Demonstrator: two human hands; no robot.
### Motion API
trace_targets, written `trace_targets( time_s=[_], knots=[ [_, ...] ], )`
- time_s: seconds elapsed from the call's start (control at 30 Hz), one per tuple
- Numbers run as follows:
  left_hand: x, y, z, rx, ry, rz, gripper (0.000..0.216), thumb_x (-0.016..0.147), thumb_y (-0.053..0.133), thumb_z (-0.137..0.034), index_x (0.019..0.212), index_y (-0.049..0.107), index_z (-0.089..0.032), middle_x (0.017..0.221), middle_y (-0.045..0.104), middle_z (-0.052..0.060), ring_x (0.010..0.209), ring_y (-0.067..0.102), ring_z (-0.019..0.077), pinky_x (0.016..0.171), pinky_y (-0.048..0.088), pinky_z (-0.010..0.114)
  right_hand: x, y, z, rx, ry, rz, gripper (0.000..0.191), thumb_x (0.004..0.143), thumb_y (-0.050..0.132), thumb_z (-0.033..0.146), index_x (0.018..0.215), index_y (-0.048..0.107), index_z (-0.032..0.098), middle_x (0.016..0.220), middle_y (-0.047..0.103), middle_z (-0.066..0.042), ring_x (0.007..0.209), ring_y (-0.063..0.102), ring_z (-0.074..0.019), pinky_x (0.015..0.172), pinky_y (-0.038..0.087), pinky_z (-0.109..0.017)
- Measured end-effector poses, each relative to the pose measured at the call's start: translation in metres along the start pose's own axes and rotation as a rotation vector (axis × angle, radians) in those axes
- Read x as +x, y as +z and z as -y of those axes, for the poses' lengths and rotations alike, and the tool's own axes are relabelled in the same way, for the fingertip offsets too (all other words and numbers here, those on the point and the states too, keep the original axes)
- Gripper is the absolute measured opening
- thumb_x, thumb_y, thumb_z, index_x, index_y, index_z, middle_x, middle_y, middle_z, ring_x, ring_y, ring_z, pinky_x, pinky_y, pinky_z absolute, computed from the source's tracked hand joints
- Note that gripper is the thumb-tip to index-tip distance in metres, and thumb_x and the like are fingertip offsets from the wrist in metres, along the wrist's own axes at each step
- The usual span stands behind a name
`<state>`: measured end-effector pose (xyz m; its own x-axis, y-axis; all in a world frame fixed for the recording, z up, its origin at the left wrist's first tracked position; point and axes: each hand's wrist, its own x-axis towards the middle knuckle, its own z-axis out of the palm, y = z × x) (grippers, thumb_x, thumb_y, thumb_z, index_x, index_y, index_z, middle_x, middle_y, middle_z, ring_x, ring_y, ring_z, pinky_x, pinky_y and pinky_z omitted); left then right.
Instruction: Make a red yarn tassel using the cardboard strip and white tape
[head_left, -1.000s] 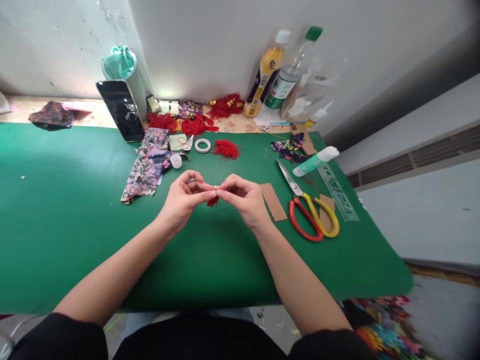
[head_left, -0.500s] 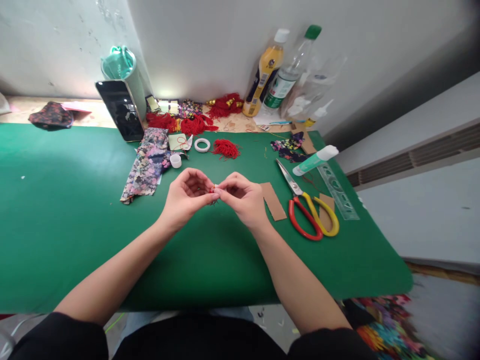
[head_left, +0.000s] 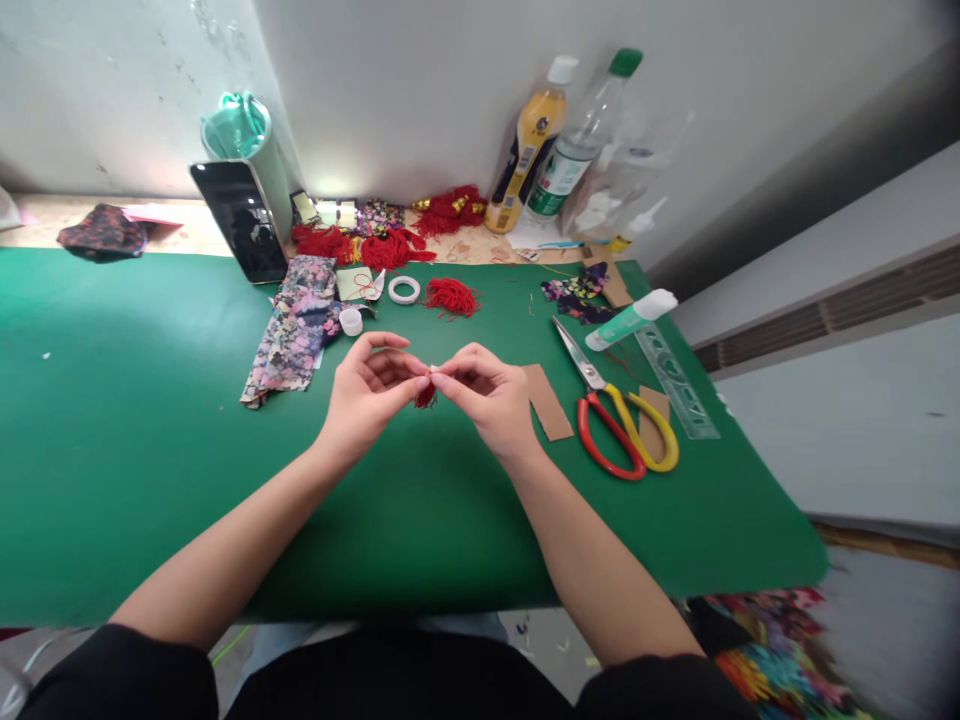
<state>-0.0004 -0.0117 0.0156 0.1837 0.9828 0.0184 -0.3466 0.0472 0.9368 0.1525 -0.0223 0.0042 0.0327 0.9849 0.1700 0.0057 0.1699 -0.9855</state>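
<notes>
Between my fingertips hangs a small red tassel [head_left: 426, 397], its threads pointing down and its top mostly hidden. My left hand [head_left: 367, 385] pinches it with thumb and finger from the left. From the right, my right hand [head_left: 484, 390] closes on the same top end, thumb and index pressed together. Beyond the hands, a red thread bundle [head_left: 451, 297] and a white tape roll [head_left: 404, 290] lie on the green table mat [head_left: 420, 520]. A small white cap [head_left: 351, 321] is near my left fingers, and a cardboard strip [head_left: 550, 405] lies beside my right hand.
Scissors [head_left: 600, 400], a glue stick [head_left: 631, 320] and a clear ruler [head_left: 679, 385] lie at the right. Folded floral fabric [head_left: 292, 330] lies at the left, near a propped phone [head_left: 244, 220]. Bottles [head_left: 529, 150] and red tassels [head_left: 450, 210] line the back wall.
The tassel has turned in my fingers, so its red threads now show hanging below them. My left index finger has lifted slightly; both hands stay in nearly the same place.
</notes>
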Motion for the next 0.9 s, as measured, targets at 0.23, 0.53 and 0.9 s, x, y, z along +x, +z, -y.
trace_targets(
  time_s=[0.23,0.53,0.9],
  knots=[
    [-0.0032,0.0039,0.0027,0.033,0.074,-0.044,0.048,0.064,0.083,-0.026,0.097,0.05,-0.02,0.073,0.064,-0.003,0.07,0.065,0.0117,0.066,0.057,0.025,-0.0005,0.0014,0.0001,-0.023,-0.044,-0.007,0.013,0.073,0.076,0.035,0.073,0.073,0.022,0.072,0.057,0.001,0.063,0.058,-0.0113,0.058,0.048,-0.029],
    [-0.0016,0.0044,0.0011,0.045,0.076,-0.091,0.051,0.058,0.085,-0.025,0.095,0.05,-0.021,0.088,0.055,-0.003,0.064,0.064,0.0071,0.064,0.055,0.023,0.0002,0.0004,0.0002,0.056,0.02,0.031,0.017,0.073,0.076,0.04,0.073,0.074,0.023,0.074,0.057,0.0,0.066,0.058,-0.0124,0.063,0.051,-0.031],
    [-0.0001,0.0034,0.0019,-0.025,0.034,-0.058,0.053,0.057,0.087,-0.026,0.096,0.051,-0.021,0.087,0.055,-0.003,0.065,0.064,0.0069,0.066,0.056,0.023,0.0023,0.001,-0.0057,0.303,0.132,0.066,0.015,0.069,0.078,0.036,0.071,0.074,0.022,0.073,0.06,0.001,0.069,0.058,-0.0121,0.068,0.05,-0.03]
  ],
)
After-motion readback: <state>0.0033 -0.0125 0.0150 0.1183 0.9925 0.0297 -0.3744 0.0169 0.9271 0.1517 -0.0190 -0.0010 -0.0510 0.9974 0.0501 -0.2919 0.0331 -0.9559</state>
